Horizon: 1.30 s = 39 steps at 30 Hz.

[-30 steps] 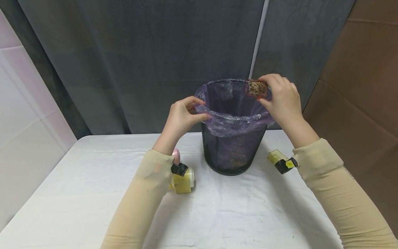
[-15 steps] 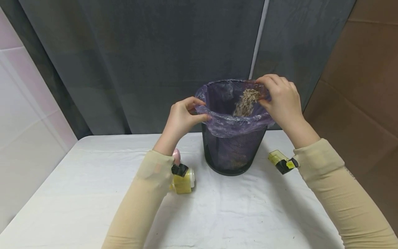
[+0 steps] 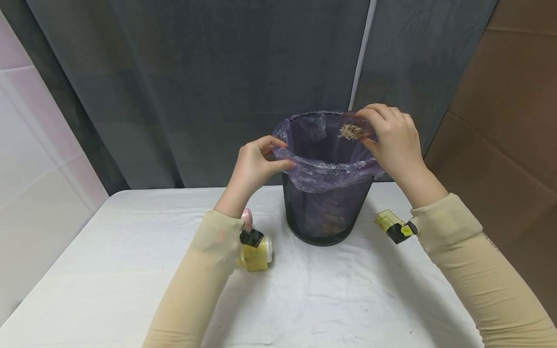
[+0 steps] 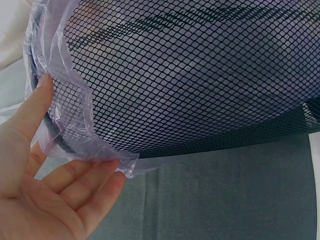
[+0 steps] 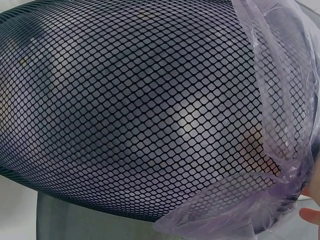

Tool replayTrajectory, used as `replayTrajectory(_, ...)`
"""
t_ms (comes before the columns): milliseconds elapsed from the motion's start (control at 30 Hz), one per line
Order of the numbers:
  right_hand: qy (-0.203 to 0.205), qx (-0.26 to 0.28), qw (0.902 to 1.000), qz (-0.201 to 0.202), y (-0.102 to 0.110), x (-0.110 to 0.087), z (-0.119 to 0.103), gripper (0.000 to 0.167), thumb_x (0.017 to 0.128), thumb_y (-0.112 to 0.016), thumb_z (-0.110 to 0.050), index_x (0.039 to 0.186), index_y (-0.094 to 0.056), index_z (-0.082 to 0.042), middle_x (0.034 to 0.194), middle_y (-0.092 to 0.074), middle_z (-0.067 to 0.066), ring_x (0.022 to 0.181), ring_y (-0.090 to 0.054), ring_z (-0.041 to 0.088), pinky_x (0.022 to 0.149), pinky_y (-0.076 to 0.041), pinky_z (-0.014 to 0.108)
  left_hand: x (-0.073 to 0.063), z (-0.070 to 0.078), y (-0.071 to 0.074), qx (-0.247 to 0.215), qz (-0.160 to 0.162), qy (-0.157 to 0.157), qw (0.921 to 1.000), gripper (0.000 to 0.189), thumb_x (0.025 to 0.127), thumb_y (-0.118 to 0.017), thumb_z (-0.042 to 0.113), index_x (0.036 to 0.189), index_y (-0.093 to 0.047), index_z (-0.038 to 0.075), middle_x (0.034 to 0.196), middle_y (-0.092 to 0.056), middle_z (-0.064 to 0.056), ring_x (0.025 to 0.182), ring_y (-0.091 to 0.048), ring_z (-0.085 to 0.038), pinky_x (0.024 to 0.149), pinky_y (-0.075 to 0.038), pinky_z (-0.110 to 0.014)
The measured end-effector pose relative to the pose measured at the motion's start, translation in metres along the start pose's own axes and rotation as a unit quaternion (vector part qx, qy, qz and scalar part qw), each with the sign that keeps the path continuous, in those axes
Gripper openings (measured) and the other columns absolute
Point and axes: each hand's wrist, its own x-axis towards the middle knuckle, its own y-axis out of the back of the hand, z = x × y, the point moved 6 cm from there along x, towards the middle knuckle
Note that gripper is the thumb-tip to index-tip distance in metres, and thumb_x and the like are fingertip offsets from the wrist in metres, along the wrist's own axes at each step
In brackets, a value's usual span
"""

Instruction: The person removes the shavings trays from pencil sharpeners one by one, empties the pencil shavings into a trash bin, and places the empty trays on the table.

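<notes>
My left hand grips the near-left rim of a black mesh wastebasket, thumb and fingers on its purple plastic liner. In the left wrist view the fingers of the left hand curl at the folded liner. Over the right side of the opening, my right hand pinches a small see-through reddish box, tipped inward. A small heap of beige, shredded-looking bits sits at its mouth. In the right wrist view only fingertips show, beside the rim.
On the white-covered table, a yellow container with a white end lies near my left wrist, beside a pink object. A clear yellow box lies right of the basket. A grey curtain hangs behind.
The right hand has tipped the reddish box further inward. Its beige bits poured down into the basket half a second ago, and a smaller heap now shows. The left hand has stayed put.
</notes>
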Motion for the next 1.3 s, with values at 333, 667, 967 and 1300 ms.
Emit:
replayTrajectory(333,0.026,-0.015,0.9995,0.007,0.001,0.0,-0.003,0.055,0.07,-0.082,0.005,0.119,-0.061,-0.007,0.122,-0.058,0.013,0.111,-0.052,0.036,0.086,-0.041,0.053,0.0,0.0,0.0,-0.005,-0.001,0.0,1.0,0.037,0.072,-0.085,0.016,0.105,-0.068,0.011,0.116,-0.066,-0.006,0.099,-0.064,-0.017,0.083,-0.052,-0.035)
replayTrajectory(667,0.047,-0.028,0.9984,0.011,0.003,0.0,-0.007,0.054,0.07,-0.082,0.006,0.118,-0.061,-0.007,0.122,-0.057,0.013,0.11,-0.053,0.036,0.086,-0.041,0.053,0.0,0.001,0.0,-0.003,0.001,-0.005,1.0,0.037,0.072,-0.086,0.017,0.104,-0.068,0.012,0.118,-0.065,-0.005,0.1,-0.064,-0.017,0.084,-0.051,-0.035)
replayTrajectory(967,0.07,-0.032,0.9969,0.02,0.004,0.001,-0.01,0.049,0.072,-0.079,0.008,0.115,-0.062,-0.007,0.12,-0.059,0.013,0.106,-0.054,0.037,0.083,-0.042,0.054,0.001,0.001,0.0,0.0,0.002,-0.006,1.0,0.038,0.072,-0.086,0.017,0.105,-0.068,0.012,0.117,-0.065,-0.006,0.101,-0.064,-0.018,0.084,-0.052,-0.035)
replayTrajectory(1300,0.085,-0.044,0.9952,0.02,0.005,0.002,-0.013,0.048,0.073,-0.077,0.01,0.115,-0.062,-0.007,0.12,-0.059,0.013,0.105,-0.055,0.037,0.084,-0.043,0.054,0.002,0.001,-0.001,0.003,0.003,-0.01,0.9999,0.037,0.073,-0.085,0.018,0.105,-0.068,0.011,0.115,-0.066,-0.006,0.097,-0.065,-0.017,0.081,-0.052,-0.035)
